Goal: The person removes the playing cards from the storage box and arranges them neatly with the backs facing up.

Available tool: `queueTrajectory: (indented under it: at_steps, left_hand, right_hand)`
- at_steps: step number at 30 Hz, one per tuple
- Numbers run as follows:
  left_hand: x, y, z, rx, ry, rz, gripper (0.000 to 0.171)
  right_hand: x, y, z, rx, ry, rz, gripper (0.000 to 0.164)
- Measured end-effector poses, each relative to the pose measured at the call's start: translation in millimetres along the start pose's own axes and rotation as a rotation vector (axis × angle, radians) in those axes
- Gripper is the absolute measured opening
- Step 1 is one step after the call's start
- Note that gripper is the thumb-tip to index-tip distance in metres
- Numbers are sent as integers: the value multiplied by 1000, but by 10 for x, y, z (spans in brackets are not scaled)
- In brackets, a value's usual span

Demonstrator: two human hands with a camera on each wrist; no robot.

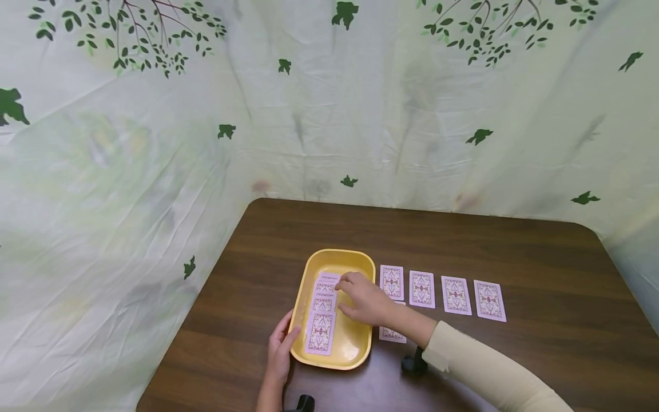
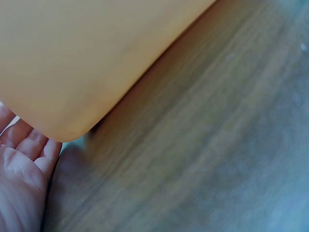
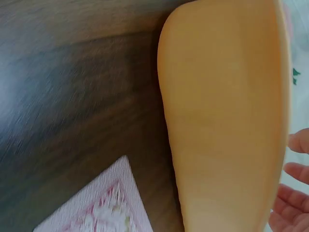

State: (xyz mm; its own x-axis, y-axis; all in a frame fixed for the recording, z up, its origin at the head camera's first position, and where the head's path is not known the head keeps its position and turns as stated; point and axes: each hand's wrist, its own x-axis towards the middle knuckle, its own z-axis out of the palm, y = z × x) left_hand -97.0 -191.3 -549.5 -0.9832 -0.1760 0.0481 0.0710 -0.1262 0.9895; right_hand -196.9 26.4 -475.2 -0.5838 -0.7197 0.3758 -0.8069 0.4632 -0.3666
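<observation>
While the left hand (image 1: 280,352) grips the yellow tray (image 1: 354,346) low on its left side, thumb at the rim and fingers against the outer wall, brown table (image 1: 556,297) spreads around it. Left of that grip, a strip of wood runs to the slanting left edge; ahead, past the tray's far rim, more wood reaches the back edge, where pale leaf-printed cloth (image 1: 381,109) hangs. Right of the grip, across the tray, room is tighter: a row of four cards (image 1: 456,296), patterned backs up, starts just beside the tray's right wall, wood showing between them; beyond the last, tabletop runs broad to the right. One lower card (image 1: 392,336) lies nearer the body than the row's first, partly hidden by the right forearm. Inside the tray, just right of the left thumb, overlapping cards (image 1: 321,333) form a column, nearest back fully exposed, the rest showing as bands farther off. The right hand (image 1: 365,301) reaches in over the right wall, ahead and right of the left grip, fingers loosely bent, thumb standing apart, tips by the column's right edge; contact with a card, cannot tell. Beige sleeve (image 1: 489,366) slants back toward the near right, a black object (image 1: 413,365) beside its cuff.
</observation>
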Motion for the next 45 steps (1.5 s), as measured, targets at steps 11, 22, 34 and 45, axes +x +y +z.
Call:
queueTrajectory:
  at_steps: [11,22,34,45]
  left_hand:
    - [-3,-17,0,-6,-13,18,42]
    - [-2,-8,-14,-1,-10,21,42]
    - [-3,0,1,10,-5,36,41]
    - [-4,-11,5,16,-6,40,41]
  right_hand:
    - [86,-119,254,-23,-211,100,48]
    - [140,-202,447,-92,-323,134,70]
    - [152,-257,562,-210,-345,164,73]
    - [166,-264,547,-112,-320,218,70]
